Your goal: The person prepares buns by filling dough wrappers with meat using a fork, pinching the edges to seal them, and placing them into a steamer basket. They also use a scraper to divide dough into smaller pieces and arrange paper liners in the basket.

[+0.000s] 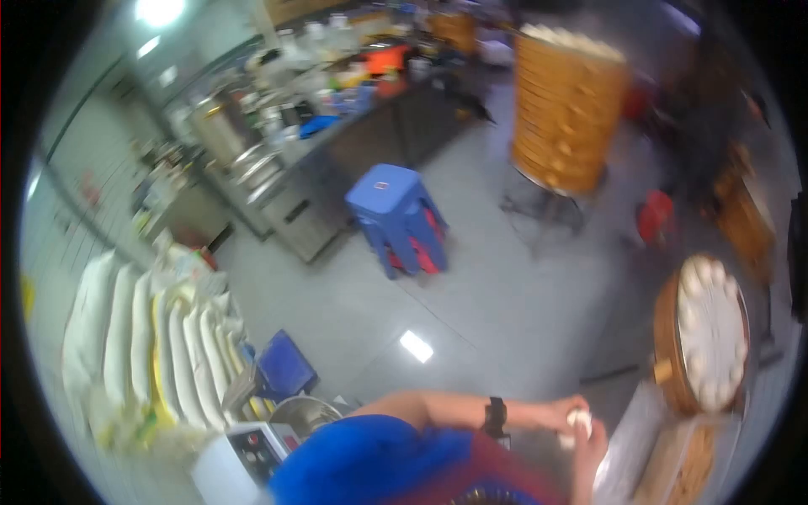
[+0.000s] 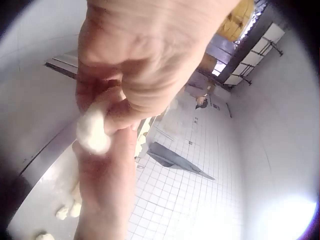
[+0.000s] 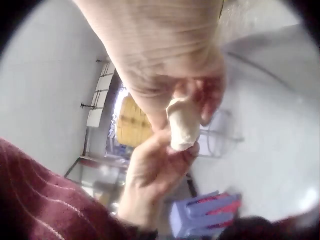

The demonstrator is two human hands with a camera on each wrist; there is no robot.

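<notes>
A small white piece of dough (image 1: 578,417) is held between both hands, in front of the person's body at the lower right of the head view. The left hand (image 1: 557,412) grips the dough (image 2: 93,131) from one side; its thumb and fingers curl round it in the left wrist view. From the other side the right hand (image 3: 175,65) pinches the same dough (image 3: 183,125), and the fingertips of both hands meet around it. Part of the dough is hidden behind fingers. Below the hands, small dough lumps (image 2: 62,213) lie on a metal worktop (image 2: 42,200).
A round bamboo steamer (image 1: 667,337) with white buns around its edge stands right of the hands, beside a box of brown contents (image 1: 694,463). Farther off are a tall steamer stack (image 1: 564,109) and blue stools (image 1: 387,189). White sacks (image 1: 126,337) line the left wall.
</notes>
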